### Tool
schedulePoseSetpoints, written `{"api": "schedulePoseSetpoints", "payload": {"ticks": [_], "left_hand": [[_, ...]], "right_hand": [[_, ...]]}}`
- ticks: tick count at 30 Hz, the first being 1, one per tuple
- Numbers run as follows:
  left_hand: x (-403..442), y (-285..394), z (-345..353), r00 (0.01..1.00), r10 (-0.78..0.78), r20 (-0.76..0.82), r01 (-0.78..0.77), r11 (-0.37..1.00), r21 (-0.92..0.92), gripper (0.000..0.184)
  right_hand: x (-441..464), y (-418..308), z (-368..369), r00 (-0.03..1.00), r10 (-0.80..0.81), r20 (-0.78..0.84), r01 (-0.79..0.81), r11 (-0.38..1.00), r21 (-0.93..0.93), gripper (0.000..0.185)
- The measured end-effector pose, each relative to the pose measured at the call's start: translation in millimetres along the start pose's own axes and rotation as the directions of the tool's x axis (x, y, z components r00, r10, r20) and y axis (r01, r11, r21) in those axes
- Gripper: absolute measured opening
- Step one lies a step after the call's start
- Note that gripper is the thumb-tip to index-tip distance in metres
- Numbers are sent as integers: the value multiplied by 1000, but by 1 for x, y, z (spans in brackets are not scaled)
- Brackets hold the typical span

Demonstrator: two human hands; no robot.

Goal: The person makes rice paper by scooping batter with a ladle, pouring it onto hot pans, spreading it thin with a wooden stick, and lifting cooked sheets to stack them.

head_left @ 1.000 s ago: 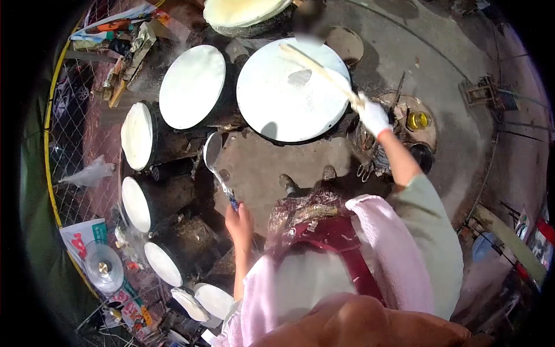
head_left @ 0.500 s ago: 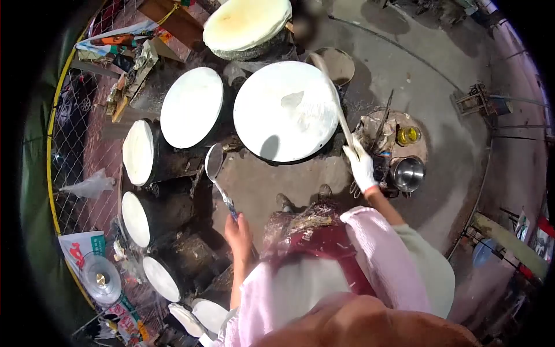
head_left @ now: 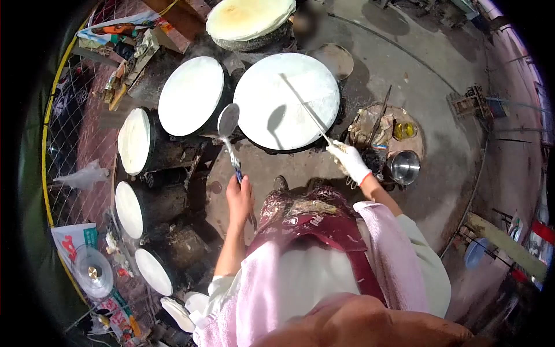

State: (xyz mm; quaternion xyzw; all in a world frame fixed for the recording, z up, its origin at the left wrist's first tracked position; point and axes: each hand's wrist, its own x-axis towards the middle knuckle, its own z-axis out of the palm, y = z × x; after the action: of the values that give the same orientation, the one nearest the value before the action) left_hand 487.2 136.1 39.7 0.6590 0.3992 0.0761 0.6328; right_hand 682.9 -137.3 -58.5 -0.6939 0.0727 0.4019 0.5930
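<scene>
My left hand (head_left: 239, 199) is closed around the handle of a ladle (head_left: 229, 118). The ladle's round bowl is held up beside the left edge of a big round griddle covered with white batter (head_left: 260, 87), and its shadow falls on the batter. In a white glove, my right hand (head_left: 350, 159) grips one end of a long thin spreading stick (head_left: 306, 107). That stick reaches over the right half of the same griddle, its far end near the middle. Whether it touches the batter I cannot tell.
More round griddles with pale sheets curve down the left, including a large one (head_left: 191, 95). A browning sheet (head_left: 251, 17) lies on another at the top. To the right, a round stand holds a steel pot (head_left: 403, 167) and a jar of yellow liquid (head_left: 404, 130).
The stick has swung from the griddle's right rim to across its surface. My left hand has raised the ladle forward and right. The bare-looking patch in the batter no longer shows.
</scene>
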Motion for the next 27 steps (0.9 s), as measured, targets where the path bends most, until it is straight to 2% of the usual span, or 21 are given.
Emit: {"api": "schedulePoseSetpoints", "payload": {"ticks": [1, 2, 3, 6, 7, 9, 10, 11, 12, 13, 14, 15, 17, 18, 19, 20, 21, 22, 23, 25, 27], "left_hand": [[18, 2, 0, 999, 3, 54, -2, 1000, -11, 15], [40, 1, -1, 994, 4, 110, -2, 1000, -21, 15], [67, -4, 3, 987, 65, 148, -69, 997, 23, 15], [132, 24, 33, 956, 34, 292, -42, 999, 18, 17], [145, 42, 43, 937, -41, 346, 43, 999, 2, 16], [189, 33, 68, 902, -6, 432, 71, 989, -133, 16], [206, 31, 78, 865, -9, 501, 127, 971, -202, 16], [215, 32, 88, 868, -24, 496, 154, 963, -222, 15], [219, 31, 93, 852, -67, 520, 217, 948, -233, 14], [220, 29, 96, 834, -113, 541, 281, 930, -239, 14], [221, 20, 99, 812, -172, 558, 338, 917, -210, 13], [201, 27, 97, 823, -177, 539, 308, 938, -162, 12], [179, 13, 100, 826, -268, 495, 380, 914, -140, 15], [175, -5, 102, 831, -255, 494, 328, 942, -66, 17], [155, 0, 100, 863, -310, 400, 379, 920, -104, 19], [153, -8, 99, 836, -350, 422, 460, 867, -190, 24], [134, 13, 93, 839, -389, 382, 487, 850, -203, 24], [124, 22, 88, 827, -441, 347, 543, 786, -295, 18], [126, 7, 93, 813, -416, 409, 568, 721, -397, 12], [126, -3, 99, 791, -377, 481, 607, 581, -543, 10], [121, -2, 101, 741, -399, 540, 665, 328, -671, 9]], "right_hand": [[5, -9, 1, 999, -42, -27, 40, 997, -73, 44], [29, 10, -5, 965, -244, -95, 241, 970, -45, 46], [38, 9, -11, 961, -234, -149, 228, 972, -56, 45], [32, 11, 1, 987, -152, -46, 145, 982, -121, 43], [22, 11, 12, 990, -140, -22, 137, 985, -105, 43], [-5, 13, 28, 983, -172, -66, 159, 974, -164, 43], [-9, 30, 29, 960, -253, -123, 236, 962, -134, 43], [-20, 34, 34, 926, -332, -178, 316, 942, -111, 42], [-32, 39, 38, 915, -291, -279, 271, 956, -110, 42], [-28, 62, 43, 911, -182, -369, 190, 982, -15, 42], [-23, 85, 59, 910, -192, -368, 221, 974, 38, 39], [-18, 100, 80, 909, -207, -362, 256, 962, 92, 36], [-17, 99, 123, 985, -35, -169, 90, 939, 333, 30], [-23, 88, 133, 989, -89, -121, 126, 931, 343, 26], [-28, 69, 136, 996, 29, -89, 8, 921, 390, 26], [-34, 49, 137, 974, -125, -191, 149, 982, 113, 26], [-18, 69, 122, 987, -34, -154, 89, 926, 366, 23], [-15, 59, 122, 962, -46, -270, 135, 937, 321, 20], [-5, 70, 113, 962, 29, -273, 67, 940, 334, 19], [-12, 59, 129, 983, 90, -162, -59, 981, 186, 25], [-12, 56, 141, 990, 144, -6, -136, 945, 297, 21]]}}
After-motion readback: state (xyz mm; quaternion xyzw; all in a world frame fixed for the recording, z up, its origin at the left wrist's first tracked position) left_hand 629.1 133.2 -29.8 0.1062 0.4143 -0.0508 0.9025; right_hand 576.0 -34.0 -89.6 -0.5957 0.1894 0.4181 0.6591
